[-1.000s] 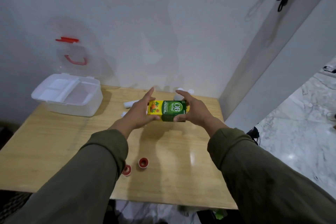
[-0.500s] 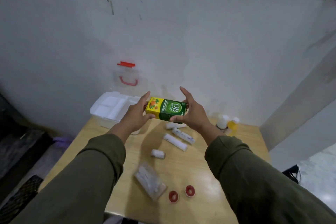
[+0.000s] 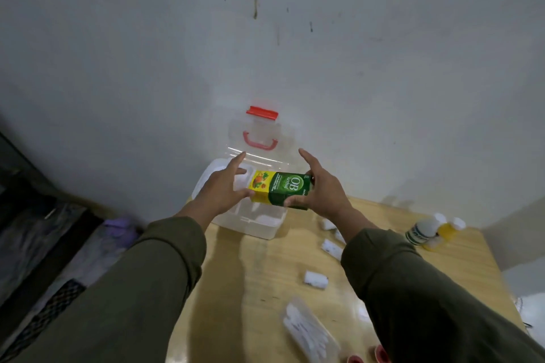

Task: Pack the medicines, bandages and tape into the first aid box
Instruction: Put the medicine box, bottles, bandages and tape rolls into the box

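Green-and-yellow carton: a cardboard medicine box printed "OB herbal", at the centre of the frame, held in the air over the open box, not yet inside it.
Left hand: the left hand holds the yellow end, thumb under the edge, forefinger stretched out straight.
Right hand: the right hand pinches the green end between thumb and fingers, forefinger raised.
First aid box: a translucent white plastic case at the far left of the pale wooden bench, its clear lid with red handle and red latch leaning open against the wall; a white divided tray shows inside, and no packed goods can be made out.
Left to pack: white bandage rolls in the middle right, a clear packet of white pads at the lower centre, red-cored tape rolls at the bottom edge, a white bottle and a yellow bottle at the right.
Progress: early by my judgement; this carton looks like the first item going in, with nearly everything else on the bench.
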Available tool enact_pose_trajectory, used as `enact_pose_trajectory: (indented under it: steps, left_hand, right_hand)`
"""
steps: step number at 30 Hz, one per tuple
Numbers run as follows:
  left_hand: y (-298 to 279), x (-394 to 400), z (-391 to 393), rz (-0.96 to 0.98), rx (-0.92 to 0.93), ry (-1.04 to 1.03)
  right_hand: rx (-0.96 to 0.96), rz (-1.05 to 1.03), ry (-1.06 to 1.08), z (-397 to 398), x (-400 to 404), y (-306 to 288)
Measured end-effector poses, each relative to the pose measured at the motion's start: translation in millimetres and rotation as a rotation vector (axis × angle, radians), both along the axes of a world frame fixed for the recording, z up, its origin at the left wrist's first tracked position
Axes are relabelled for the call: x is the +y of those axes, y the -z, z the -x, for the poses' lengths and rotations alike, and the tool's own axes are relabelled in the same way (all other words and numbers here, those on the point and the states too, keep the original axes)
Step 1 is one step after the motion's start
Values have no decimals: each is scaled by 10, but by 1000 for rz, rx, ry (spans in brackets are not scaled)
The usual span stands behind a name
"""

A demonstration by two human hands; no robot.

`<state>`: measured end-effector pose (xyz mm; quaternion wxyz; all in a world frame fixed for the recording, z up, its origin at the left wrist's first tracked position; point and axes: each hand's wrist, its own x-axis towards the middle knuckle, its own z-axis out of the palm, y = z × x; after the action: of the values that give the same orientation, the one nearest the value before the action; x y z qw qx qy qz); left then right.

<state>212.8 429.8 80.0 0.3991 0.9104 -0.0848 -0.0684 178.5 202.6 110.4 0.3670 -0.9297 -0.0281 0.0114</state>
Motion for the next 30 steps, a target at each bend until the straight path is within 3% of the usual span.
enact_pose_trajectory:
  steps: [6, 11, 22, 30]
  left_hand:
    - [177, 119, -240, -314, -28, -15]
    - [247, 166, -318, -329, 65, -34]
    - [298, 283, -374, -257, 39, -55]
    - [314, 266, -391, -270, 34, -62]
  right_hand:
    - [19, 96, 11, -157, 48, -17]
    - [25, 199, 13, -298, 199, 18]
    - [-58, 412, 111, -400, 589, 430]
    - [43, 170, 89, -402, 702, 465]
